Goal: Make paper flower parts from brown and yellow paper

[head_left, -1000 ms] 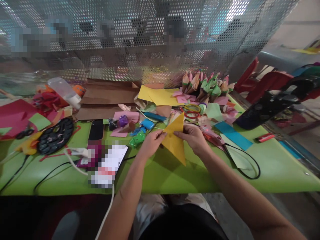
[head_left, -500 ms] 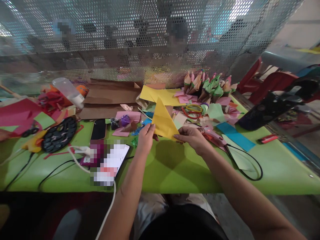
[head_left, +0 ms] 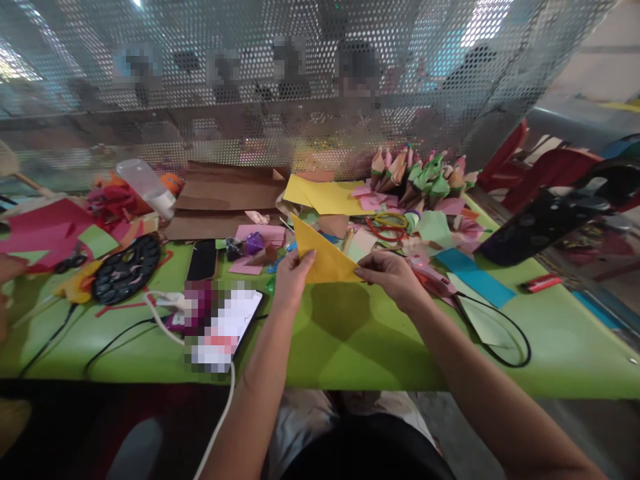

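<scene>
A triangular piece of yellow paper (head_left: 325, 257) is held up between my two hands, above the green table (head_left: 345, 360). My left hand (head_left: 296, 273) pinches its left side, thumb lying on the near face. At its right corner my right hand (head_left: 385, 270) grips with thumb and fingertips. The paper's tip points up and to the left. Behind it lie a larger yellow sheet (head_left: 327, 197) and scraps of pink and pale green paper. Fingers behind the paper are partly hidden.
Brown paper (head_left: 230, 190) lies at the back, beside several paper cones (head_left: 430, 175). A pink glue gun (head_left: 433, 277) with a black cord sits at right, near a dark bottle (head_left: 535, 223). Left are phones (head_left: 203, 260), cables and a black tray (head_left: 127, 270). Another person's hand (head_left: 10, 270) shows at the left edge.
The yellow paper's tip has swung left and lower, so the triangle looks wider and flatter. Both hands keep their hold. The whole view has shifted slightly.
</scene>
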The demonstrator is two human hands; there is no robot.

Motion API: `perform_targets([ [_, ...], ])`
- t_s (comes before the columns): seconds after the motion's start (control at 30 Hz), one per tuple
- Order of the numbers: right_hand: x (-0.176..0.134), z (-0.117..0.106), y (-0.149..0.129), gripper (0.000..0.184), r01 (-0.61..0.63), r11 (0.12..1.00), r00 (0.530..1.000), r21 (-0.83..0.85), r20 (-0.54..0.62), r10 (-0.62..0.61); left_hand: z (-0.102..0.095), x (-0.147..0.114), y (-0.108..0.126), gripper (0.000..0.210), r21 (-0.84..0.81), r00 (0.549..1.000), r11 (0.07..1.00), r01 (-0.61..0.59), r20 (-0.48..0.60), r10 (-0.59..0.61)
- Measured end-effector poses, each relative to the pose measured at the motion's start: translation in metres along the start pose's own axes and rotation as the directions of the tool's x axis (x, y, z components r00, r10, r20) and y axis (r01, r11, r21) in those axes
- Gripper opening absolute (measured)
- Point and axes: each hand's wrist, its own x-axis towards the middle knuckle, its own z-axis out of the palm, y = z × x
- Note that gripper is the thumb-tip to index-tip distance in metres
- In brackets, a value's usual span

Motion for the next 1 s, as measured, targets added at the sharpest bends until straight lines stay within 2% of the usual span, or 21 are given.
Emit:
perform_targets([
  [0.07, -0.002, 0.004, 0.001, 0.035, 0.029, 1.0, 1.0, 0.008, -0.006, -0.029, 0.002, -0.003, 0.002, 0.048, 0.021, 0.999, 0.999, 0.042, 0.027, -0.043],
  [0.2, -0.005, 0.009, 0.002, 0.036, 0.028, 0.998, 0.999, 0.047, -0.026, -0.027, 0.007, -0.008, 0.001, 0.045, 0.068, 0.977, 0.992, 0.11, 0.176, -0.12],
  [0.3, -0.005, 0.009, 0.004, 0.037, 0.036, 0.999, 0.999, -0.012, -0.025, -0.036, 0.009, -0.011, -0.001, 0.042, 0.076, 0.964, 0.988, 0.133, 0.223, -0.147],
  [0.47, -0.003, 0.007, 0.005, 0.039, 0.071, 0.996, 0.997, -0.059, -0.013, -0.072, 0.009, -0.011, 0.0, 0.041, 0.055, 0.97, 0.989, 0.138, 0.195, -0.146],
  [0.67, -0.005, 0.007, 0.004, 0.032, 0.036, 0.994, 0.999, -0.108, -0.001, -0.036, 0.01, -0.011, 0.003, 0.049, -0.046, 0.977, 0.984, 0.171, 0.14, -0.163],
  [0.77, -0.007, 0.009, 0.005, 0.029, 0.049, 0.99, 0.999, -0.132, 0.014, -0.048, 0.009, -0.011, 0.004, 0.049, -0.019, 0.98, 0.988, 0.154, 0.132, -0.15],
  [0.93, -0.011, 0.014, 0.007, 0.03, 0.095, 0.987, 0.995, -0.132, 0.027, -0.093, 0.011, -0.013, 0.003, 0.043, 0.049, 0.97, 0.989, 0.138, 0.196, -0.145],
  [1.0, -0.011, 0.015, 0.008, 0.031, 0.092, 0.983, 0.996, -0.16, 0.033, -0.088, 0.011, -0.013, 0.002, 0.041, 0.039, 0.977, 0.99, 0.132, 0.163, -0.137],
])
